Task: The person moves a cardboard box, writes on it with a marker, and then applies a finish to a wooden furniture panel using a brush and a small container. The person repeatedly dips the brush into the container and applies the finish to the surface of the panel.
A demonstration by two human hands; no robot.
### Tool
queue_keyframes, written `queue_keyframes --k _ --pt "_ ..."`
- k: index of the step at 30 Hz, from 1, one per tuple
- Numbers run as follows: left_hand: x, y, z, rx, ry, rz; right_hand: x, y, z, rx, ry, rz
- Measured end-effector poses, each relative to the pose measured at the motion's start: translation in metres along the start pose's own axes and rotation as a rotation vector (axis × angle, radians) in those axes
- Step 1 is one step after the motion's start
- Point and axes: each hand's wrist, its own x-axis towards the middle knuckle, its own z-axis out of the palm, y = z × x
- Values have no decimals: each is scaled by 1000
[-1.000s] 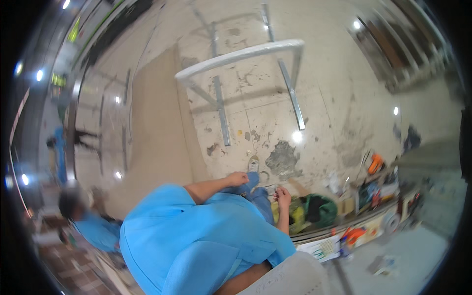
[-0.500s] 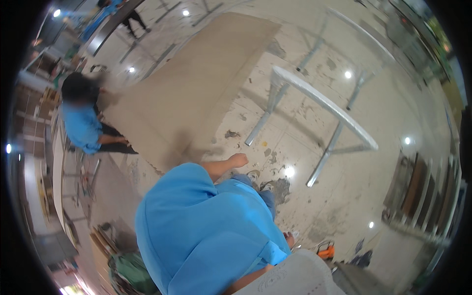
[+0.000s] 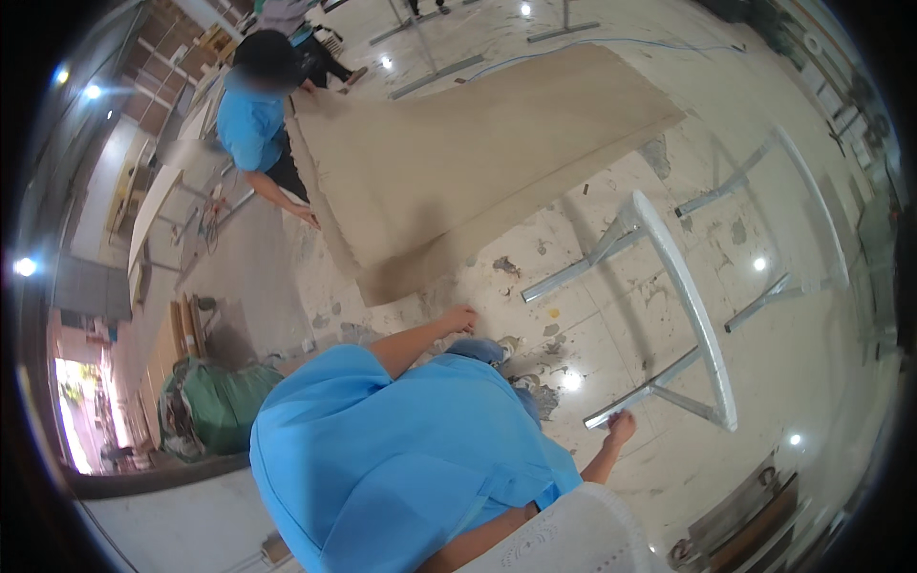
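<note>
My left hand [image 3: 458, 319] hangs over the tiled floor beside the near corner of a large brown sheet [image 3: 497, 143]. It holds nothing; its fingers are loosely bent. Low on the right, my right hand [image 3: 621, 426] is beside the end of a leg of a silvery metal frame [image 3: 683, 277]. Its fingers are loosely curled and apart, with nothing seen in them. I cannot tell whether it touches the leg. A co-worker in a blue shirt [image 3: 250, 124] bends at the sheet's left end, one hand [image 3: 304, 214] low at its edge.
A second metal frame [image 3: 812, 196] stands farther right. A green bundle [image 3: 218, 406] lies at the left near some brown rolls [image 3: 186, 327]. Metal bars [image 3: 437, 76] and a blue hose [image 3: 573, 44] are beyond the sheet. Another person [image 3: 291, 17] is at the back.
My view has turned left, so the sheet, frames and co-worker appear farther right. My right arm has swung outward from my side, and the hand now appears beside the frame's leg.
</note>
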Motion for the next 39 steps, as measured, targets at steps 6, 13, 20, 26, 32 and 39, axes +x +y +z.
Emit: queue_keyframes --k 6,13,20,26,32,39 --pt "-3 -62 -24 -245 160 -86 55 -187 79 -258 -101 -465" --pt "38 -133 -65 15 -13 -96 26 -313 232 -348 -114 -766" --pt "103 -33 -175 -517 220 -158 79 -338 297 -739 294 -797" --pt "160 83 -293 -378 292 -87 131 -316 310 -957 202 -656" --pt "237 156 -317 -448 231 -16 156 -329 357 -1256 441 -436" --pt "342 308 -266 629 -331 45 144 -355 392 -680 759 -330"
